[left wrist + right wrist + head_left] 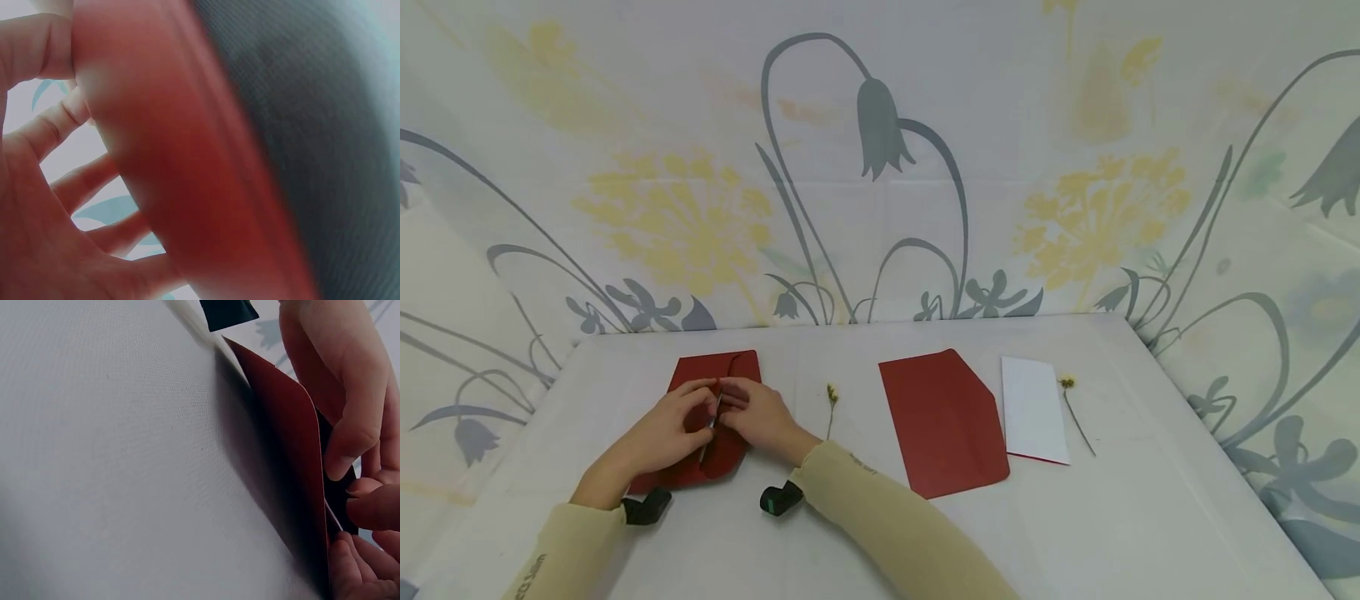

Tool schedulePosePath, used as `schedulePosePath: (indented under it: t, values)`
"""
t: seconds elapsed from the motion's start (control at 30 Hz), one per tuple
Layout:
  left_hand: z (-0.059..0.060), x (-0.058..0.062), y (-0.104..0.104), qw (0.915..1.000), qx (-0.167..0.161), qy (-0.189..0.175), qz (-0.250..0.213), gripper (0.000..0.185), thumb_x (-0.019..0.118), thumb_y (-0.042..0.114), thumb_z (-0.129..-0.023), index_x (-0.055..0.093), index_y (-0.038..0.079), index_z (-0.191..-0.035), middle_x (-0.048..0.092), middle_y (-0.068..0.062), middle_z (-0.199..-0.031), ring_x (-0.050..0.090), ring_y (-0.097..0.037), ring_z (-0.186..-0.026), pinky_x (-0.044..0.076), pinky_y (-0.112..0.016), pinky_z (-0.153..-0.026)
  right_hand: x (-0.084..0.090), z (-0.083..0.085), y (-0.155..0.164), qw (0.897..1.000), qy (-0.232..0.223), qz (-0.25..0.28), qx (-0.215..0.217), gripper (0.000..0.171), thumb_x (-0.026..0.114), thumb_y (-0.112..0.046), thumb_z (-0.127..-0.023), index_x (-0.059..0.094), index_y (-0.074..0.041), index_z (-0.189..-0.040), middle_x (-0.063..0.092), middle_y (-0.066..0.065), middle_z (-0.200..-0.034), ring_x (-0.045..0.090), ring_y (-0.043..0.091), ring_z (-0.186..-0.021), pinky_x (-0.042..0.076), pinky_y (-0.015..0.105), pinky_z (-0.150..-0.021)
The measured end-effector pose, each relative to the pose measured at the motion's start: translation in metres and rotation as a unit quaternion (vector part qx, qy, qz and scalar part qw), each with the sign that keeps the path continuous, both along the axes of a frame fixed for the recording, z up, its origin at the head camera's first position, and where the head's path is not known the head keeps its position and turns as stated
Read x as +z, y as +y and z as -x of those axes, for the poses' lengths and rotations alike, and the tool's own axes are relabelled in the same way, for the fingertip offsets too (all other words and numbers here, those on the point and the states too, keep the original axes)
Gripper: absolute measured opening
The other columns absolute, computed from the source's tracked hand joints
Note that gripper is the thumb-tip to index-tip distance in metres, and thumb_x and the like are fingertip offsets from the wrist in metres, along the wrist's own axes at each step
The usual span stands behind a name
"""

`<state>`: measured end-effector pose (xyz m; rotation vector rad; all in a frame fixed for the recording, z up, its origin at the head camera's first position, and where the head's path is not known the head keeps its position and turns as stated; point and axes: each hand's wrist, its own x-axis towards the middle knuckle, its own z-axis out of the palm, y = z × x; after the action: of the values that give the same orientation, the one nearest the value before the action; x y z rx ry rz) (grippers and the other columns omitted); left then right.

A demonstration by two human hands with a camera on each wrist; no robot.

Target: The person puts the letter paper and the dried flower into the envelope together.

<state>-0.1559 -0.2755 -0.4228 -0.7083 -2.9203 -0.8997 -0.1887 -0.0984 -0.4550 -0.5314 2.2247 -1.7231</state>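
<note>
A red envelope [745,367] with its flap out toward the person lies at the table's left. Across its opening shows the thin white edge of a card [703,452], mostly hidden by the hands. With thumb and curled fingers, my left hand [662,429] pinches at the card's edge. Opposite, my right hand [767,421] grips the envelope at its opening, fingertips close to the left ones. The right wrist view has the red flap [294,419] raised beside both hands' fingers. In the left wrist view the flap [181,150] is near and blurred, covering the left fingertips [75,103].
Right of the hands lies a small dried yellow flower [832,396]. Farther right are a second red envelope [947,425], a white card [1033,408] with a red lower edge, and another dried flower [1067,382]. A flower-printed cloth [880,225] hangs behind the white table [1112,533].
</note>
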Motion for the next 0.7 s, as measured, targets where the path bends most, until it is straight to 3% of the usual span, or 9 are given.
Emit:
schedulePosePath:
  t: [0.37,0.7]
  values:
    - [-0.0017,0.0026,0.0016,0.9997,0.002,-0.018,0.015,0.019,0.067,0.001,-0.084,0.061,0.017,-0.092,0.046,-0.028,-0.141,0.044,-0.051,-0.126,0.041,-0.067,-0.097,-0.0053,0.0028,0.0042,1.0,-0.005,0.014,0.005,0.048,0.068,-0.005,-0.093,0.057,-0.012,-0.138,0.063,-0.002,-0.132,0.061,0.003,-0.114,0.047,0.014,-0.09]
    - [-0.0008,-0.0014,0.0007,0.9998,-0.012,-0.002,0.016,0.027,0.081,0.014,-0.081,0.055,0.02,-0.087,0.049,-0.027,-0.138,0.046,-0.05,-0.126,0.044,-0.065,-0.095,-0.006,0.001,0.0023,1.0,-0.009,0.013,-0.014,0.045,0.069,-0.004,-0.091,0.061,-0.013,-0.134,0.066,-0.004,-0.127,0.062,0.002,-0.111,0.048,0.015,-0.087]
